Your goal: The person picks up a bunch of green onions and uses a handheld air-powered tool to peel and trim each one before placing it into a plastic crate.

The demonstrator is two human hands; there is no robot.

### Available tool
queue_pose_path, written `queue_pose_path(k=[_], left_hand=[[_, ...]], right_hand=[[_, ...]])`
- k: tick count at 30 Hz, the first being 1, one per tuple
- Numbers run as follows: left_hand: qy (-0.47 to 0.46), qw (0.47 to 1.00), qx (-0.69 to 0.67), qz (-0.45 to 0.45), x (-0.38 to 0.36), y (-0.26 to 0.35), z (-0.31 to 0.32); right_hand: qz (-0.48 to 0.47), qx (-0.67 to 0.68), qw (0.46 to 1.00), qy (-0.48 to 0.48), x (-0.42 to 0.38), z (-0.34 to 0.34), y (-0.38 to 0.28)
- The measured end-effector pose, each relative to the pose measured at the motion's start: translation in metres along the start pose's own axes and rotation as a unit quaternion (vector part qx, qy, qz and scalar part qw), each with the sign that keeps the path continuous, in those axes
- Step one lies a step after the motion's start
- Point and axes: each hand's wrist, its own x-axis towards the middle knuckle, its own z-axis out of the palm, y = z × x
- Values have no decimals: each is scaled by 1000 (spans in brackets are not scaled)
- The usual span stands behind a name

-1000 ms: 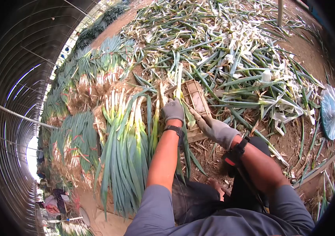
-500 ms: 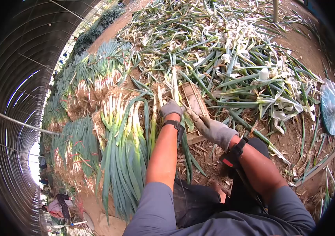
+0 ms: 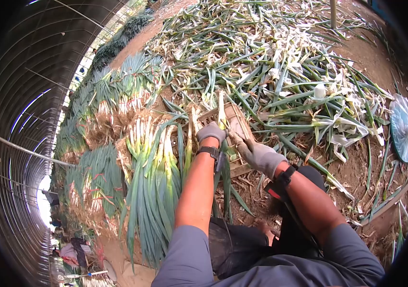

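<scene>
My left hand (image 3: 211, 132), in a grey glove, is closed round a leek (image 3: 221, 110) whose pale stem points up and away over a crate. My right hand (image 3: 260, 157), gloved too, has its fingers bent together near the same stem; what lies between them is too small to make out. The plastic crate (image 3: 240, 125) rests on the soil beneath both hands. Left of my left hand lies a row of leeks (image 3: 153, 162) with white stems and long green leaves.
Tied leek bundles (image 3: 94, 177) lie at the left. A wide heap of stripped leaves (image 3: 280, 62) covers the ground ahead. At the right is a blue plastic bag (image 3: 402, 128); a post (image 3: 333, 14) stands at the top right.
The leek in my left hand has shifted slightly right and nearer, its stem now over the crate. My right hand has moved slightly left, towards my left hand.
</scene>
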Motion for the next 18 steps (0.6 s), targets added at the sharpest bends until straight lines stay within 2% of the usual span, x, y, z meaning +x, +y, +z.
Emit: queue_pose_path(k=[3, 6, 10, 16, 18], left_hand=[[-12, 998, -54, -5, -3, -5, 6], [41, 997, -44, 40, -7, -11, 26], [-3, 999, -28, 26, -48, -4, 18], [6, 997, -83, 1, -62, -6, 39], [4, 994, -110, 17, -61, -9, 48]], right_hand=[[15, -7, 1000, 2, -1, -4, -7], [28, -13, 999, 13, -6, -7, -20], [23, -37, 999, 26, -10, -4, -21], [54, -109, 992, 28, -6, -17, -27], [27, -102, 994, 23, 4, -11, -20]])
